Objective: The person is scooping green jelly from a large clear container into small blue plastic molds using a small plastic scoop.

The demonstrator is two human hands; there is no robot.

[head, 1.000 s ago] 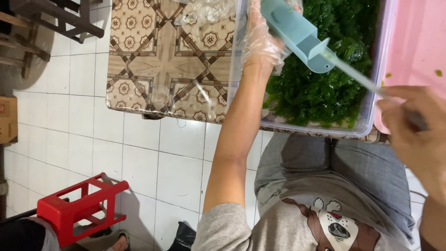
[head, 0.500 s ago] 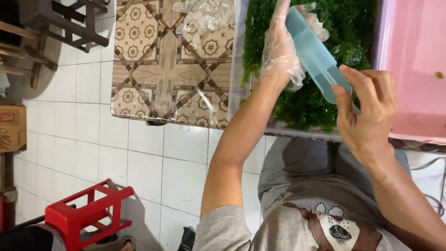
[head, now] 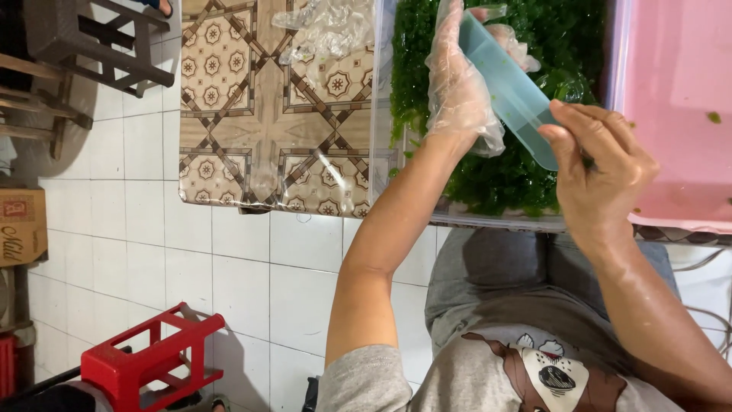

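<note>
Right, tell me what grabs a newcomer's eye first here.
First, the mass of bright green plant matter filling a clear tub at top centre. Over it, the gloved left hand and the bare right hand both grip a pale blue plastic tube. A pink basin sits at right, a red stool at lower left.
</note>
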